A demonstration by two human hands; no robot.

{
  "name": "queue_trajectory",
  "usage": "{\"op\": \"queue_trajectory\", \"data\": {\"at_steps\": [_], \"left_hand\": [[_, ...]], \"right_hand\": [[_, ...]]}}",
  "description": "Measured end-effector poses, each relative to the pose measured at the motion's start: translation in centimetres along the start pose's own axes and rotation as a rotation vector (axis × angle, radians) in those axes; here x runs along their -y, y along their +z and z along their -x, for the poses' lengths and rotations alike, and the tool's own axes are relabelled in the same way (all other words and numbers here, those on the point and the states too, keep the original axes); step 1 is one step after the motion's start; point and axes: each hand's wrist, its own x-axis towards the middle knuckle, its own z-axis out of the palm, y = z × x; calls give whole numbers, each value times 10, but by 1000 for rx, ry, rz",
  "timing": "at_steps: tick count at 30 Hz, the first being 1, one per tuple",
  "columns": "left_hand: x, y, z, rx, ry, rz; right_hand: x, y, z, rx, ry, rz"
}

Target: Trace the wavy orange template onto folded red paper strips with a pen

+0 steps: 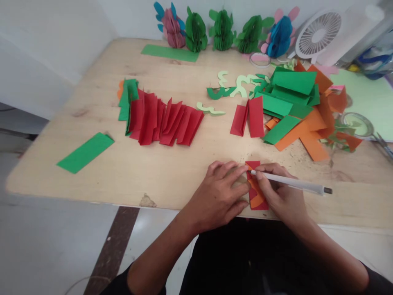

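A small red paper strip (261,207) lies at the table's front edge, with an orange cut-out paper shape (257,200) on top of it. My left hand (218,196) rests with its fingers stretched out, the fingertips pressing on the left side of these papers. Between the fingers of my right hand (284,194) is a white pen (294,181). Its tip touches the upper part of the orange shape, and its dark end points right. Parts of both papers are hidden under my fingers.
Folded red strips (166,121) stand in a row at left, near a green strip (86,152). Right of centre are two red pieces (256,116) and a heap of green (293,84) and orange paper (316,143). Behind stand paper figures (222,30) and a white fan (319,35); scissors (383,145) lie far right.
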Motion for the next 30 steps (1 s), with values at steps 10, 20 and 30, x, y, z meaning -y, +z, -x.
{"op": "queue_trajectory", "data": {"at_steps": [10, 20, 30], "left_hand": [[0, 2, 0, 9, -2, 14], [-2, 2, 0, 24, -24, 14], [-2, 4, 0, 47, -34, 0]], "right_hand": [[-4, 4, -1, -14, -18, -50], [-4, 5, 0, -37, -65, -66], [-4, -22, 27, -71, 22, -137]]}}
